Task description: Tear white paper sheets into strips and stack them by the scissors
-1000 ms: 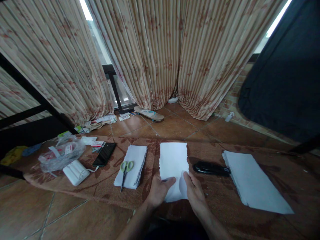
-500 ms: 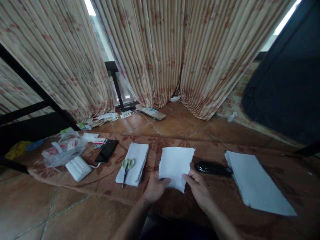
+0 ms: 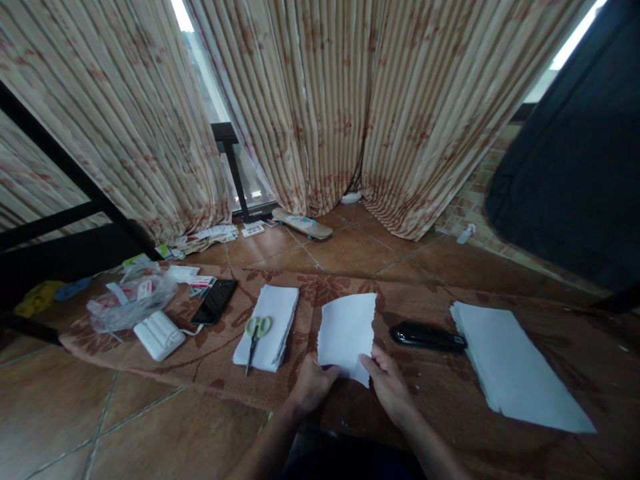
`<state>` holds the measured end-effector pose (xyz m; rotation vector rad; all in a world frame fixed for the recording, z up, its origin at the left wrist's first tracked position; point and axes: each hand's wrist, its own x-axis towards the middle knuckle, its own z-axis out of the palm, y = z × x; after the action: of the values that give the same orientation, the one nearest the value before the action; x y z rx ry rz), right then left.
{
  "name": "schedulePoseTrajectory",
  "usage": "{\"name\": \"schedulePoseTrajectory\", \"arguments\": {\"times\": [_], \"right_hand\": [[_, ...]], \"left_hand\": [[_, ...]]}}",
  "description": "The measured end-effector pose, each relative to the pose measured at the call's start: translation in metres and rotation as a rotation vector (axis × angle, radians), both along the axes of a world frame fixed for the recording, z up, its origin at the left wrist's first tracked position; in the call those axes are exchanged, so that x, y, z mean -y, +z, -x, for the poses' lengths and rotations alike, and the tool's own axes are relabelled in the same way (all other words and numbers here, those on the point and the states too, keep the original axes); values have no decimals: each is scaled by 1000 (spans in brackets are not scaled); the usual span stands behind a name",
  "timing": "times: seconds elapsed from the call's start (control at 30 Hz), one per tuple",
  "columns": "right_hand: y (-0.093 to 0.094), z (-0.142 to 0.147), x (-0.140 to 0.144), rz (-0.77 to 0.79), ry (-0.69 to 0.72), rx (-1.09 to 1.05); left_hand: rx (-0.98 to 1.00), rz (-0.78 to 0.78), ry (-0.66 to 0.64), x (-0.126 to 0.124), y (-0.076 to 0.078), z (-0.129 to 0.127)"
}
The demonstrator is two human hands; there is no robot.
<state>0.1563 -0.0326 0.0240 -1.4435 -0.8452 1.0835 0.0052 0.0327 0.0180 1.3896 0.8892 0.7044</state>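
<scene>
Torn white sheet (image 3: pixel 347 333): near edge is pinched by fingers of left hand (image 3: pixel 311 385) and right hand (image 3: pixel 386 381), above rug (image 3: pixel 210 360).

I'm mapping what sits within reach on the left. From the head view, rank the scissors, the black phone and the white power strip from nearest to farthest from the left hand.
1. Scissors, on the small paper stack just left of the left hand.
2. Black phone, farther left and back.
3. White power strip, farthest left.

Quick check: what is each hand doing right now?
Left hand: closed on the torn paper sheet, near edge.
Right hand: closed on the same sheet's near right corner.
</scene>
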Motion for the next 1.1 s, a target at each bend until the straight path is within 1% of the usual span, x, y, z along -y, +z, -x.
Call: {"name": "schedulePoseTrajectory", "arguments": {"times": [0.1, 0.3, 0.37, 0.53, 0.63, 0.77, 0.9, 1.0, 1.1], "right_hand": [[0, 2, 0, -13, -2, -12], [-6, 0, -3, -3, -17, -41], [-6, -1, -4, -13, -21, -40], [2, -2, -4, 11, 10, -66], [6, -2, -3, 31, 20, -76], [9, -1, -2, 70, -18, -72], [11, -3, -3, 100, -80, -57], [8, -4, -5, 104, -69, -107], [1, -5, -5, 109, -61, -178]], "left_hand": [[-20, -13, -23, 0, 0, 0], [20, -18, -77, 2, 3, 0], [28, -10, -64, 1, 3, -1], [25, 9, 25, 1, 0, -4], [37, 67, 43, 2, -2, -6], [61, 167, 80, 2, 0, -8], [118, 273, 85, 2, 9, -7], [135, 309, 65, 2, 17, -5], [141, 318, 46, 2, 19, -3]]}}
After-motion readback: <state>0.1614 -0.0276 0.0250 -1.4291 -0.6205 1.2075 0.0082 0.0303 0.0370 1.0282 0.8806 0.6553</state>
